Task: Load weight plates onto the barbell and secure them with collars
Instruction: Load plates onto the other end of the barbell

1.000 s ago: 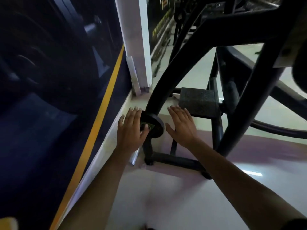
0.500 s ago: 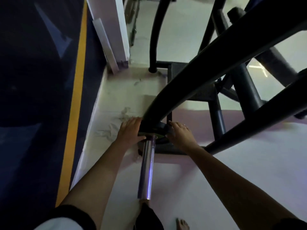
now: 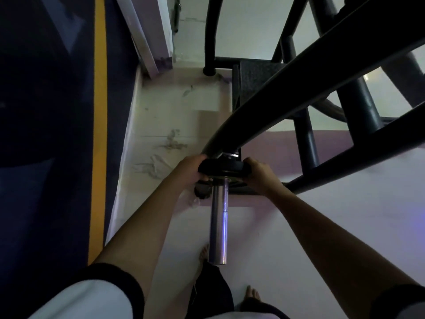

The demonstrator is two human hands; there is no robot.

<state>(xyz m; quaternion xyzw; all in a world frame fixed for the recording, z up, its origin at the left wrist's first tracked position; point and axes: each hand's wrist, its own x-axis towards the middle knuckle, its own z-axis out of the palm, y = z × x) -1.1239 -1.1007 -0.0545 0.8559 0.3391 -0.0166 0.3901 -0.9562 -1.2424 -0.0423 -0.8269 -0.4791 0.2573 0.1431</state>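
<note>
Still, hands (image 3: 189, 169) (image 3: 259, 174) clasping plate (image 3: 222, 168), unmoved on sleeve (image 3: 219, 222)

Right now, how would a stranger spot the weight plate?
Follow the thick black curved frame tube down from upper right. At its lower end a shiny steel sleeve juts toward the viewer. The small black round weight plate rings its far end, gripped by left hand and right hand.

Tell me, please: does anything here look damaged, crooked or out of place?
The plate sits square on the sleeve, gripped by the left hand and right hand. Only the pale floor by the wall looks odd: scuffed, grey, torn-looking marks.
</note>
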